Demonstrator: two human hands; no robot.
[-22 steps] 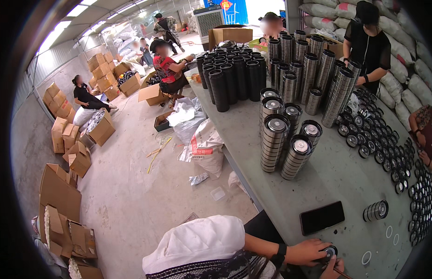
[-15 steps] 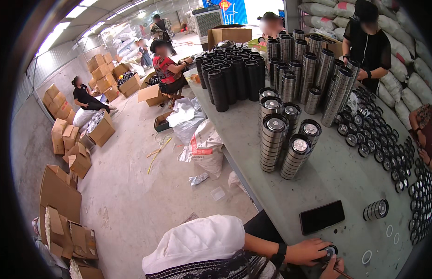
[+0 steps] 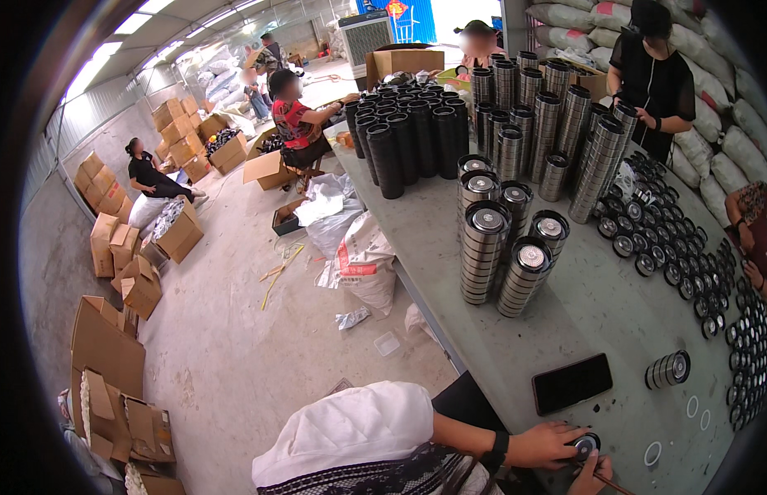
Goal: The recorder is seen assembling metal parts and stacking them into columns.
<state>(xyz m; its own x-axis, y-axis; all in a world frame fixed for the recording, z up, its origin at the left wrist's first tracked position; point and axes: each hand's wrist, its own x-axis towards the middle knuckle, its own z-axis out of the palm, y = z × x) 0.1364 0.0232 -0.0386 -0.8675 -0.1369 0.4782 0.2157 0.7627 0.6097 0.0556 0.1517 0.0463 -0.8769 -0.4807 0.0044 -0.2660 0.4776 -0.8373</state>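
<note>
At the near edge of the table, my left hand (image 3: 550, 445) is closed on a small round black cap (image 3: 585, 446) with a silver centre. Below it my right hand (image 3: 591, 477) presses a finger against the cap's rim. A thin brown stick-like tool (image 3: 616, 487) runs out from my right hand's fingers; its working end is hidden. Close by lies a black phone (image 3: 572, 384). Off to the right, a short stack of silver rings (image 3: 669, 370) lies on its side, with white rings (image 3: 652, 453) near it.
Stacks of silver ringed caps (image 3: 485, 256) stand mid-table, with black cylinders (image 3: 389, 161) behind. Rows of black caps (image 3: 689, 264) cover the right side. Co-workers (image 3: 651, 74) work around the table. White sacks (image 3: 367, 264) and cardboard boxes (image 3: 111, 338) sit on the floor (image 3: 227, 355).
My hands stay at the cap, with only a slight shift of the right hand and tool. A co-worker in red has reached an arm farther toward the table.
</note>
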